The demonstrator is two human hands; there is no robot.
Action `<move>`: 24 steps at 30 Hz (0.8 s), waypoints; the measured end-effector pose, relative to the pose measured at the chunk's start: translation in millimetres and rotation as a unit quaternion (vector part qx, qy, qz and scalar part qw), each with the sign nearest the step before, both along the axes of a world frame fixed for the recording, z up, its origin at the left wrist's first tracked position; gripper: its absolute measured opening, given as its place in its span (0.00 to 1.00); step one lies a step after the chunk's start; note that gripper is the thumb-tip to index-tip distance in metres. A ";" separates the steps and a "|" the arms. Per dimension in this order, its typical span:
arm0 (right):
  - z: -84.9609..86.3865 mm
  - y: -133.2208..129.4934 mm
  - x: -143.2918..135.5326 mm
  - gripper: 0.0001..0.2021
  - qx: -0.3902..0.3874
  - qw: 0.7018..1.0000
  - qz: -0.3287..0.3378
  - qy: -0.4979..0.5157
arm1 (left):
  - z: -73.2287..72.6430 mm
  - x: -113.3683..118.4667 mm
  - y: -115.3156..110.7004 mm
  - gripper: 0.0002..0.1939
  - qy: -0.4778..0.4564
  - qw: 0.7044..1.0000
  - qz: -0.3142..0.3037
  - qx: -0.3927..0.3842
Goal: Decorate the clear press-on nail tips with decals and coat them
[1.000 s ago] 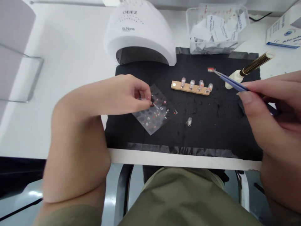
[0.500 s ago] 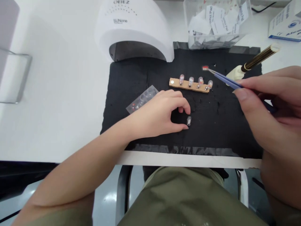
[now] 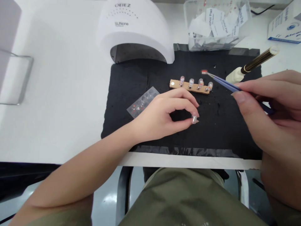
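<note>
My left hand [image 3: 172, 110] pinches a small clear false nail [image 3: 194, 119] between thumb and index finger, just over the black mat [image 3: 216, 131]. In my right hand [image 3: 268, 113] is a pair of blue tweezers [image 3: 224, 83]. A small red and white sticker [image 3: 204, 72] sits at their tips. Between the hands and the lamp lies a wooden strip [image 3: 176, 84] carrying several decorated false nails [image 3: 191, 83], each standing on it. A transparent sticker sheet [image 3: 143, 101] is partly under my left hand.
A white nail lamp [image 3: 138, 28] stands at the back left. Behind the mat is a clear bin [image 3: 213, 44] of alcohol pad packets, with an alcohol pad box [image 3: 285, 23] to its right. A cream bottle with a gold cap [image 3: 258, 59] stands near my right hand.
My left thumb and index finger have closed on the clear false nail and moved slightly right with it. The tweezers have shifted a little toward me, the sticker still at their tips.
</note>
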State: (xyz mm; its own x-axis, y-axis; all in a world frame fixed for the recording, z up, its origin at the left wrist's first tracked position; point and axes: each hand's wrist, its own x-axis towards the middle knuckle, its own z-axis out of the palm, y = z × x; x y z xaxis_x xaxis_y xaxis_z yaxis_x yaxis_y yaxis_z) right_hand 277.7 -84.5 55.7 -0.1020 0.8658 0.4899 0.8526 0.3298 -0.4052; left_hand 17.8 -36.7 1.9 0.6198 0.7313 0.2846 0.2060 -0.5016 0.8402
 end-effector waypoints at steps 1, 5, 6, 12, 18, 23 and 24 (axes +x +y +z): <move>-0.1 1.0 0.2 0.08 0.010 1.000 0.005 0.001 | 0.5 0.4 -0.9 0.05 -0.025 1.000 0.009 0.008; 0.5 2.3 -0.1 0.05 0.038 0.999 0.019 0.014 | 4.2 0.4 -3.0 0.06 -0.097 0.994 0.039 -0.020; 1.0 1.6 -0.5 0.05 0.031 0.999 0.016 0.018 | 5.3 0.3 -3.1 0.06 -0.105 0.993 0.044 -0.035; 3.4 -2.9 -0.2 0.04 0.000 0.998 0.024 0.058 | 7.1 2.0 0.2 0.05 -0.159 0.981 0.096 -0.054; 3.1 -2.8 3.2 0.04 -0.038 0.989 0.049 0.136 | 4.2 3.4 2.7 0.02 -0.183 0.969 0.164 -0.033; 1.4 -3.9 4.1 0.07 -0.068 0.980 0.062 0.175 | 2.6 2.4 2.9 0.03 -0.185 0.966 0.178 0.014; 0.9 -4.1 3.3 0.07 -0.076 0.979 0.067 0.178 | 2.7 2.0 2.8 0.03 -0.181 0.968 0.173 0.019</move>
